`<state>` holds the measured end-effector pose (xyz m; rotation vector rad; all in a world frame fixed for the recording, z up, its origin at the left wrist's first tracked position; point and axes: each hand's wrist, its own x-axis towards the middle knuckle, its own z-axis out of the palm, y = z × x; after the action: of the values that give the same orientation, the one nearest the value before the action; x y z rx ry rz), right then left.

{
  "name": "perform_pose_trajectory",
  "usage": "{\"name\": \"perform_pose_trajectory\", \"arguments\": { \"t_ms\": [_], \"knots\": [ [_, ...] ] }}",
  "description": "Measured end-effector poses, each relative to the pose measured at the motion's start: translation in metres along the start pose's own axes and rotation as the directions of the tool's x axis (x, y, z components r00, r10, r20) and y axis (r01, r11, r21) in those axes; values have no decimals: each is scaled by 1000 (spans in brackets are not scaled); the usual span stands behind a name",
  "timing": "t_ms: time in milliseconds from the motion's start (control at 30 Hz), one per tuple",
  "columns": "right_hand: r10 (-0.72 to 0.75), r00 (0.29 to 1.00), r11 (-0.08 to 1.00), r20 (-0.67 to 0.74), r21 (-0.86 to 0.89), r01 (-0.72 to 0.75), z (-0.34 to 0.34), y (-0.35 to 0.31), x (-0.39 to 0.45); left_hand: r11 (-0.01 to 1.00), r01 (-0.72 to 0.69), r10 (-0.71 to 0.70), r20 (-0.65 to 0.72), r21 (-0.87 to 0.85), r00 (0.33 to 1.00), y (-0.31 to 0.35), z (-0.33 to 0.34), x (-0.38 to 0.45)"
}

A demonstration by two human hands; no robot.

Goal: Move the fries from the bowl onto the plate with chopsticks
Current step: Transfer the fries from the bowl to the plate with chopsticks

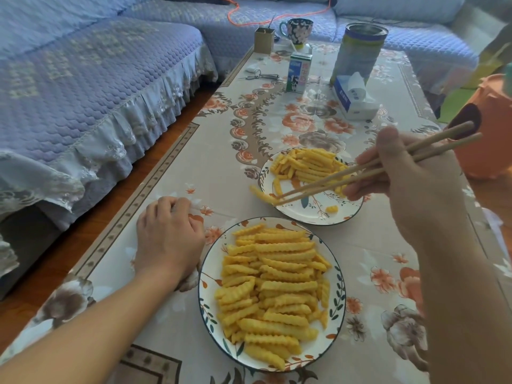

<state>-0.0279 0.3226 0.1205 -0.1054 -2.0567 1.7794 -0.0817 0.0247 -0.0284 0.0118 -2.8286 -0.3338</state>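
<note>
A shallow floral bowl sits mid-table with crinkle-cut fries heaped in its far half. Closer to me is a floral plate piled with many fries. My right hand grips a pair of wooden chopsticks that reach left across the bowl. Their tips pinch a single fry just over the bowl's left rim. My left hand rests on the tablecloth left of the plate, fingers loosely curled, holding nothing.
At the table's far end stand a milk carton, a tissue pack, a tall tin, a floral mug and a small brown box. Keys lie nearby. A blue sofa runs along the left; an orange container is at right.
</note>
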Motion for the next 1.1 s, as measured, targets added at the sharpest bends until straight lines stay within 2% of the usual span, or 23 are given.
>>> {"name": "perform_pose_trajectory", "arguments": {
  "t_ms": [133, 267, 333, 467, 633, 800, 1000, 1100],
  "knots": [
    [7, 974, 1000, 227, 14, -11, 13, -5, -10, 1000, 5, -5, 1, 1, 1000, 0, 0, 0],
    [2, 956, 996, 293, -84, 23, 16, -2, -12, 1000, 6, -6, 1, 3, 1000, 0, 1, 0],
    [-13, 966, 996, 257, -81, 35, 12, -2, -9, 1000, 4, -4, 3, 3, 1000, 0, 1, 0],
    [-47, 997, 998, 63, -46, 50, 2, 5, 0, 1000, 6, -6, 8, 2, 1000, 0, 1, 0],
    [10, 994, 994, -105, -106, -21, 9, 28, 6, 1000, 10, -10, 15, 1, 1000, -1, 1, 0],
    [18, 986, 995, -164, -94, -34, 32, 44, 1, 1000, 9, -9, 12, -4, 1000, 0, 0, 0],
    [-48, 995, 981, -90, -192, 30, 41, 55, -4, 1000, 6, -6, 14, -15, 1000, 1, -2, -1],
    [22, 988, 987, -154, -151, -46, 30, 40, -1, 1000, 8, -7, 14, -15, 1000, 1, -2, -1]
  ]
}}
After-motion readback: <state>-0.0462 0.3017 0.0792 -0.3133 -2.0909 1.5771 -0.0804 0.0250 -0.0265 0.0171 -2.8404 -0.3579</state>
